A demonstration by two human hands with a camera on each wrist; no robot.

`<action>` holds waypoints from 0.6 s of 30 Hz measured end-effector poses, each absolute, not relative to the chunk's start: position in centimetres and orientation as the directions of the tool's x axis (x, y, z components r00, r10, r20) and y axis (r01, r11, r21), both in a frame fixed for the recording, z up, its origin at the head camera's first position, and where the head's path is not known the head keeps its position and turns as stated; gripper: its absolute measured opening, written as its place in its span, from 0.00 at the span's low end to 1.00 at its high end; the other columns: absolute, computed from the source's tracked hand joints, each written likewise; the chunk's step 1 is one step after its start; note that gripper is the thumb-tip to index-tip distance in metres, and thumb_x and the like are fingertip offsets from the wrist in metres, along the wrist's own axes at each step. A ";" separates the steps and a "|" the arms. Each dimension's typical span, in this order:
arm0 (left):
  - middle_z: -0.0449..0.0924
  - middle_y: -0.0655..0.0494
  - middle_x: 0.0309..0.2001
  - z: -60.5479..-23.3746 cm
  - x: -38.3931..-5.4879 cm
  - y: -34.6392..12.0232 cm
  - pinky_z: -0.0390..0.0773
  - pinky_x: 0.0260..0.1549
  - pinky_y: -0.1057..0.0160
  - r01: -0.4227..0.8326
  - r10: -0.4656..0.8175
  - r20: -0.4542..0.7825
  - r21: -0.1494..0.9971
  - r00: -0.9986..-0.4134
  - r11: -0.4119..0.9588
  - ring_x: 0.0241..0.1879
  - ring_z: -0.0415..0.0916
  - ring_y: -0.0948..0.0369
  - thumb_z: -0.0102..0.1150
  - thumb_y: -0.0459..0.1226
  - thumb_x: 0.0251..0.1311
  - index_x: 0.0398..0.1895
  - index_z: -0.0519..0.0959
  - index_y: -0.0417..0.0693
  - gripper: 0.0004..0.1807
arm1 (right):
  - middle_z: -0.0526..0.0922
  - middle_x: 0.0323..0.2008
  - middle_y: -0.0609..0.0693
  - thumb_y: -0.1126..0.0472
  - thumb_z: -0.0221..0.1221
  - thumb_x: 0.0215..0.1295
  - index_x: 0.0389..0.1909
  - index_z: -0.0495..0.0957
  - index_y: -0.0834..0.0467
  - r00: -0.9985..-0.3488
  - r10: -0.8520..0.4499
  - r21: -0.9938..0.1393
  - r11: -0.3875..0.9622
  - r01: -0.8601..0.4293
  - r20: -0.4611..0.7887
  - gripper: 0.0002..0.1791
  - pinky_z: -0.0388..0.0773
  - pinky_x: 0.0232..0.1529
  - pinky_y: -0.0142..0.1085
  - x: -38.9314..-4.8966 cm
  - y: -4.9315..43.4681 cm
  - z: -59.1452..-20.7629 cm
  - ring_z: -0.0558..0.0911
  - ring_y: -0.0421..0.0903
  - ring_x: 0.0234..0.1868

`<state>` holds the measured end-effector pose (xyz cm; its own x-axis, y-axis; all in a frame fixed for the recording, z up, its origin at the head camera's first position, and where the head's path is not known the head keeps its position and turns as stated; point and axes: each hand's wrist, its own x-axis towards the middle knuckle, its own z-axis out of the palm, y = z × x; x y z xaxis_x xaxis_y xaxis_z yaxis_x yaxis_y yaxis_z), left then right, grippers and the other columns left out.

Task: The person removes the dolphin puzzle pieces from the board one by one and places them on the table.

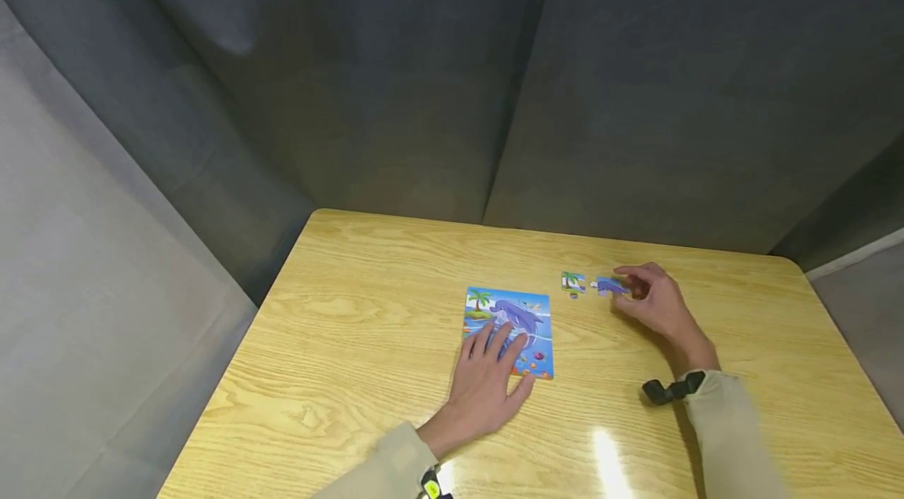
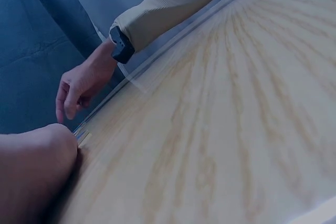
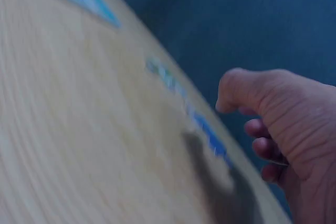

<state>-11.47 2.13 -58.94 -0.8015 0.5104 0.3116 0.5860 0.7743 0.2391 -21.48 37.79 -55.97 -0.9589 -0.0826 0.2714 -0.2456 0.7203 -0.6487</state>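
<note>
My left hand point(image 1: 483, 385) rests with spread fingers on the lower left part of a square dolphin picture board point(image 1: 540, 326). The board shows a purple dolphin, a palm tree and blue water. To its right lies a jigsaw piece with a palm tree point(image 1: 570, 280). Close beside that one is a jigsaw piece with part of a dolphin point(image 1: 607, 285). My right hand point(image 1: 657, 299) hovers at this piece's right end, thumb and index finger apart. In the right wrist view the dolphin piece point(image 3: 210, 136) lies on the table, apart from the thumb.
The wooden table point(image 1: 339, 326) ends at a rounded far edge, with dark grey cloth point(image 1: 424, 91) hanging behind it. Paler cloth point(image 1: 92, 248) hangs at the left. Dark straps with small devices point(image 1: 671, 389) are worn at both wrists.
</note>
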 end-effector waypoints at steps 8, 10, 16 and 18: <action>0.65 0.51 0.76 -59.1 -11.6 2.1 0.63 0.69 0.44 0.583 0.501 0.328 0.234 -0.801 0.778 0.76 0.59 0.46 0.45 0.58 0.77 0.76 0.68 0.59 0.31 | 0.81 0.34 0.53 0.70 0.69 0.63 0.49 0.85 0.67 -0.944 -0.195 -0.685 0.651 -0.327 0.265 0.13 0.73 0.29 0.27 -20.7 33.6 -53.9 0.75 0.44 0.30; 0.65 0.51 0.76 -59.1 -11.6 2.1 0.63 0.69 0.44 0.583 0.500 0.330 0.234 -0.800 0.778 0.76 0.59 0.46 0.45 0.58 0.77 0.76 0.68 0.59 0.31 | 0.82 0.34 0.52 0.70 0.69 0.63 0.49 0.85 0.68 -0.943 -0.223 -0.691 0.641 -0.334 0.249 0.14 0.74 0.29 0.27 -20.5 32.5 -53.7 0.76 0.43 0.30; 0.63 0.52 0.77 -59.0 -11.4 2.2 0.62 0.71 0.44 0.576 0.505 0.302 0.230 -0.809 0.785 0.78 0.57 0.46 0.43 0.59 0.77 0.78 0.66 0.60 0.32 | 0.82 0.34 0.52 0.69 0.71 0.61 0.50 0.85 0.67 -0.930 -0.316 -0.702 0.618 -0.353 0.189 0.17 0.74 0.31 0.30 -20.1 29.3 -54.2 0.76 0.44 0.30; 0.64 0.51 0.77 -59.1 -11.4 2.2 0.62 0.70 0.44 0.579 0.507 0.306 0.228 -0.806 0.783 0.77 0.57 0.46 0.43 0.59 0.77 0.78 0.67 0.59 0.32 | 0.82 0.34 0.53 0.68 0.72 0.60 0.51 0.85 0.66 -0.926 -0.344 -0.704 0.619 -0.349 0.157 0.18 0.73 0.31 0.31 -20.0 28.4 -54.3 0.75 0.45 0.31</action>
